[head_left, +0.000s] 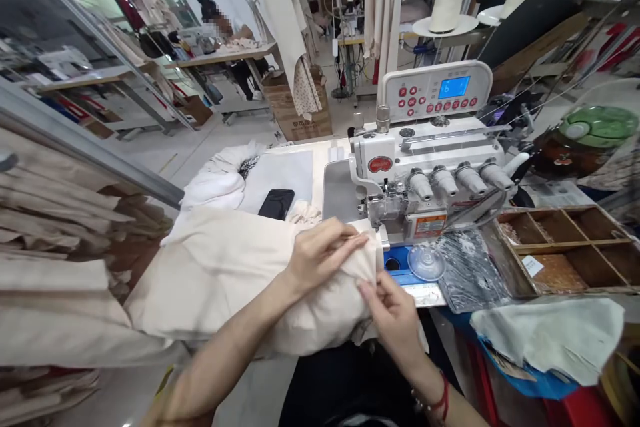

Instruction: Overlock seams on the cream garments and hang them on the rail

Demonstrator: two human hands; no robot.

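Observation:
Cream fabric (225, 260) drapes over the front of the sewing table and runs up to an overlock machine (430, 167). With fingers bent and pressed together, my left hand (323, 250) holds the cloth close to its right edge. Just below and to the right, my right hand (393, 310) pinches the same edge between thumb and fingers. Both hands are in front of the machine's needle area, and the cloth edge lies near the presser foot. Folds hide part of the fingertips.
A black phone (277, 204) lies behind the fabric, near a white cloth pile (220, 177). To the right are a clear dish (426, 261), a wooden compartment box (565, 247) and a green-lidded jug (585, 140). A person (227, 30) sits at a far table.

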